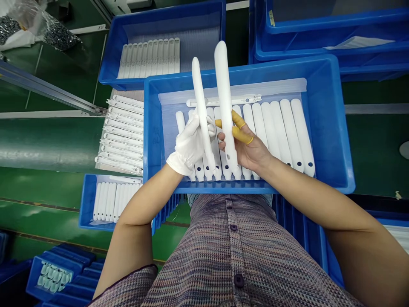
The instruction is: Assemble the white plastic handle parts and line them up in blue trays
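My left hand (pixel 190 145), in a white glove, is shut on a slim white plastic bar (pixel 201 111) that stands tilted above the blue crate (pixel 243 70). My right hand (pixel 246 145), with yellow finger cots on two fingers, grips a longer, wider white plastic bar (pixel 225 98) with small holes near its lower end. The two bars stand close together, apart at their tips. Beneath my hands, a row of white bars (pixel 281 132) lies side by side in the crate, partly hidden by my hands. A thin white strip (pixel 223 101) lies across them at the far side.
Blue crates (pixel 159 42) of white parts surround the front crate, with more stacked at lower left. Loose white strips (pixel 123 134) lie in rows on a sheet to the left. A metal rail (pixel 47 89) crosses the green bench at left.
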`<act>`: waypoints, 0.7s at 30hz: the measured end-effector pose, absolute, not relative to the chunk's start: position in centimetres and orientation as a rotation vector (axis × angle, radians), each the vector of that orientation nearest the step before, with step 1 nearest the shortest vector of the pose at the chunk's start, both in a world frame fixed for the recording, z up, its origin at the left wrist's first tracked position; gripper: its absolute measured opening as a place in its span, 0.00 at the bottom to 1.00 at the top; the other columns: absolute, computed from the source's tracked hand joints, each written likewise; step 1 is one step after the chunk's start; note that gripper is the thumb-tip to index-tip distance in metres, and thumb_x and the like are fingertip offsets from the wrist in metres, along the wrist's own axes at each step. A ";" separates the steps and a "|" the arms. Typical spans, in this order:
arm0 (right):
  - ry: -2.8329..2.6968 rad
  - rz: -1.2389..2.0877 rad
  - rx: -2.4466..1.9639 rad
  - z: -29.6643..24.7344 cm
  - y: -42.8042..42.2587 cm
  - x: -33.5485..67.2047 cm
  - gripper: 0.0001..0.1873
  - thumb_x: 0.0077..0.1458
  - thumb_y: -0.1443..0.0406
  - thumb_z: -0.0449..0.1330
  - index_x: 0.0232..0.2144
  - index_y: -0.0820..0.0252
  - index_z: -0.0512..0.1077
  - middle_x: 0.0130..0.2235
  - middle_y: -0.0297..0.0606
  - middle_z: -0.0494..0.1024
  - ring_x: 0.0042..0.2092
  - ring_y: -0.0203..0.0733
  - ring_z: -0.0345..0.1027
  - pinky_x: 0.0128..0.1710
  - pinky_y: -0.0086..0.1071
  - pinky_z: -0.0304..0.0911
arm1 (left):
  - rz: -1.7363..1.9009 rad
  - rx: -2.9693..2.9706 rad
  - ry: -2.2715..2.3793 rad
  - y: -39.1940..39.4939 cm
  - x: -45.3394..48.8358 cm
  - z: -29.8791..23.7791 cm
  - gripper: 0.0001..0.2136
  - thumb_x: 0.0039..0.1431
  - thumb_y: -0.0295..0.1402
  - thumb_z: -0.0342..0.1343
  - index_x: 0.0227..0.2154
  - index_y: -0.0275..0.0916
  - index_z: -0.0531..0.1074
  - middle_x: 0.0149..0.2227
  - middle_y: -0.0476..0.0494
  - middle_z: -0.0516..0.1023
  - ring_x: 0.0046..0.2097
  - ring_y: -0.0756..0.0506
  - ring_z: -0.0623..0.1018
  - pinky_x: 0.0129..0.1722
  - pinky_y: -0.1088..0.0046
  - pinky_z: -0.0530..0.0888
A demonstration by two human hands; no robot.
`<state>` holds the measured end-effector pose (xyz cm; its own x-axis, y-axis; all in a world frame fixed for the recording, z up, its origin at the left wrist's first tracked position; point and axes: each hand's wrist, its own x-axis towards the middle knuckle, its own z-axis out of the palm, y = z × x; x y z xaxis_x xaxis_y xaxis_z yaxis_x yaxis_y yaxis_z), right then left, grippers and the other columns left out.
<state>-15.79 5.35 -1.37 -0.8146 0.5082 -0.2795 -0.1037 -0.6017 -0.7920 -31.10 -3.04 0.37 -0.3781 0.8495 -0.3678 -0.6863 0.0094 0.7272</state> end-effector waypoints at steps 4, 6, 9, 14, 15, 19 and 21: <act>-1.252 2.407 -0.656 -1.6 4.8 -15.5 0.35 0.55 0.54 0.71 0.63 0.35 0.66 0.54 0.31 0.77 0.52 0.41 0.75 0.51 0.40 0.78 | 1.562 0.232 1.044 -3.2 -31.1 0.3 0.16 0.63 0.51 0.62 0.43 0.45 0.76 0.29 0.50 0.72 0.29 0.50 0.76 0.33 0.71 0.77; -1.295 2.376 -0.622 -1.6 4.6 -15.3 0.35 0.55 0.56 0.71 0.63 0.36 0.67 0.55 0.33 0.76 0.52 0.41 0.75 0.53 0.42 0.78 | 1.578 0.258 1.012 -3.2 -30.9 0.3 0.17 0.63 0.52 0.61 0.42 0.44 0.76 0.28 0.50 0.71 0.27 0.50 0.73 0.31 0.71 0.76; -1.417 2.276 -0.574 -1.5 4.3 -15.0 0.34 0.56 0.56 0.71 0.63 0.38 0.67 0.60 0.36 0.72 0.54 0.43 0.74 0.55 0.46 0.78 | 1.626 0.287 0.983 -3.3 -30.7 0.4 0.18 0.61 0.49 0.64 0.46 0.44 0.77 0.28 0.51 0.71 0.25 0.52 0.70 0.27 0.73 0.73; -1.683 1.904 -0.618 -1.1 4.2 -14.5 0.33 0.58 0.55 0.70 0.62 0.40 0.65 0.63 0.40 0.70 0.46 0.44 0.79 0.43 0.42 0.81 | 1.597 0.367 0.898 -3.5 -31.1 0.3 0.27 0.57 0.40 0.63 0.59 0.41 0.73 0.29 0.51 0.74 0.22 0.53 0.67 0.21 0.76 0.68; -1.702 1.846 -0.616 -1.1 4.3 -14.5 0.35 0.57 0.55 0.71 0.63 0.40 0.64 0.61 0.39 0.70 0.44 0.43 0.79 0.41 0.41 0.80 | 1.580 0.373 0.857 -3.5 -31.2 0.3 0.28 0.58 0.40 0.61 0.61 0.40 0.71 0.29 0.51 0.74 0.21 0.52 0.68 0.21 0.75 0.69; -1.684 1.925 -0.611 -0.6 5.1 -14.6 0.44 0.55 0.52 0.72 0.68 0.37 0.57 0.60 0.39 0.72 0.39 0.41 0.78 0.40 0.43 0.79 | 1.552 0.320 0.810 -3.4 -31.7 0.2 0.27 0.62 0.39 0.56 0.64 0.41 0.68 0.28 0.50 0.75 0.23 0.51 0.71 0.24 0.74 0.72; -1.631 2.077 -0.610 -0.4 5.4 -14.8 0.45 0.54 0.50 0.72 0.69 0.41 0.59 0.60 0.40 0.73 0.39 0.40 0.77 0.43 0.43 0.79 | 1.573 0.283 0.829 -3.3 -31.8 0.1 0.24 0.66 0.41 0.53 0.63 0.43 0.70 0.28 0.50 0.75 0.24 0.50 0.72 0.25 0.74 0.72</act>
<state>-14.84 5.40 -0.37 -0.8116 0.5791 -0.0777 -0.0620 -0.2175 -0.9741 -31.81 -3.26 0.05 -0.1975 0.9395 -0.2799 -0.7616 0.0327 0.6472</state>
